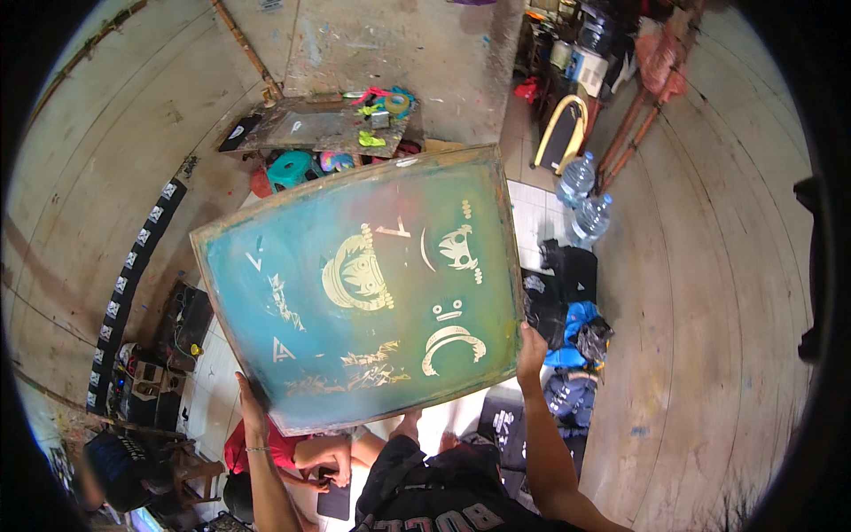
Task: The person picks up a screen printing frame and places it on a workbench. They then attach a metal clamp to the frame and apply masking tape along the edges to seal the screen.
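Note:
Both my hands hold up a large screen-printing frame [412,315], tilted in front of me. Its mesh is blue-green, turning yellowish toward the right, with pale cartoon-head shapes and lettering in it. My left hand [253,406] grips the lower left edge of the frame, a thin bracelet on that wrist. On the right edge, near the lower corner, my right hand [532,353] is closed on the frame, fingers partly hidden behind it.
Beyond the frame stands a cluttered worktable [275,133] with a teal stool [291,168] beneath. Water jugs [576,180] and dark folded clothes [567,275] lie to the right. Seated people are at lower left, one in a red garment [282,452]. Printed black strips [133,275] line the left wall.

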`<action>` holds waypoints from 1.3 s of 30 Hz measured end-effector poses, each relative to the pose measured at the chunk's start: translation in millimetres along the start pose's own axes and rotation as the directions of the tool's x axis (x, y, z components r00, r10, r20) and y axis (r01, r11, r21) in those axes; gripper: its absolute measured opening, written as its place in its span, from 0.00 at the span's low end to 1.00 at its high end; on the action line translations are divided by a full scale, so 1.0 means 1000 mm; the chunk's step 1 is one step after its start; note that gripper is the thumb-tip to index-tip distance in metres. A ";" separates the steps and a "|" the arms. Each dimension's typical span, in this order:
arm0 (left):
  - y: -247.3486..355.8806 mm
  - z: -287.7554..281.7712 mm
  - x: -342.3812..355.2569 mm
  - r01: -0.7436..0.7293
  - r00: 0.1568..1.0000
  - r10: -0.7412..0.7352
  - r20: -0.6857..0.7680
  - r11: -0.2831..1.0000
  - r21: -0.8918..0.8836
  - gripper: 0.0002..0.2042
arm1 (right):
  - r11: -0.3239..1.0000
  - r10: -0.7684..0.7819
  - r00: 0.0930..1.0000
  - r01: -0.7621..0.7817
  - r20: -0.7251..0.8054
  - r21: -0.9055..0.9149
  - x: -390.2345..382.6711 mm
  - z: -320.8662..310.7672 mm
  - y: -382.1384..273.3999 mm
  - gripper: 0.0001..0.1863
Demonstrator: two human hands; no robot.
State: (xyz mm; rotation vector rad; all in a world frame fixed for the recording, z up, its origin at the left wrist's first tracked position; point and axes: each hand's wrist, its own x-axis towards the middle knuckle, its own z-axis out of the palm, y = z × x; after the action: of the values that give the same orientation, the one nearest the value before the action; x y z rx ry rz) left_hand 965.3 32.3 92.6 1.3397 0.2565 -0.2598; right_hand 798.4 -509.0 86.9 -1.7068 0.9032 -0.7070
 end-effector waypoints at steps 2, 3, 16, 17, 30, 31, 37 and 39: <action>-0.026 0.003 -0.008 -0.049 0.999 0.049 -0.004 0.997 -0.059 0.36 | 0.997 -0.074 0.997 0.074 0.002 0.022 0.003 -0.002 0.013 0.20; -0.033 0.011 -0.007 -0.079 0.997 0.077 -0.027 0.994 -0.078 0.35 | 0.993 -0.116 0.993 0.116 -0.015 0.014 0.015 0.005 0.011 0.19; -0.044 0.042 -0.019 -0.301 0.953 0.295 -0.070 0.948 -0.106 0.30 | 0.967 -0.175 0.977 0.148 0.121 0.208 0.073 0.039 -0.007 0.20; -0.046 0.041 -0.018 -0.287 0.957 0.280 -0.079 0.952 -0.103 0.29 | 0.990 -0.105 0.976 0.084 0.191 0.117 0.076 0.035 -0.012 0.19; -0.133 0.020 0.095 -0.164 0.985 0.145 -0.090 0.951 -0.263 0.39 | 0.966 -0.187 0.877 0.246 0.442 -0.080 0.127 0.126 -0.071 0.28; -0.144 0.015 0.102 0.001 0.978 -0.049 -0.201 0.973 -0.231 0.44 | 0.967 -0.150 0.871 0.227 0.468 -0.113 0.132 0.137 -0.079 0.29; -0.125 -0.001 0.161 0.259 0.870 -0.405 -0.282 0.861 -0.437 0.56 | 0.899 -0.396 0.687 0.424 0.610 0.107 0.146 0.202 -0.164 0.32; -0.072 -0.006 0.164 0.095 0.883 -0.364 -0.296 0.757 -0.646 0.54 | 0.799 -0.513 0.577 0.593 0.636 0.106 0.145 0.228 -0.196 0.32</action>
State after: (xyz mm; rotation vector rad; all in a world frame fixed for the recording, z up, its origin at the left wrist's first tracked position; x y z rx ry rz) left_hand 1095.7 16.6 -28.7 0.6798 0.8029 -0.0837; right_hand 1106.6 -477.8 211.1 -2.1681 -0.1124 -0.3940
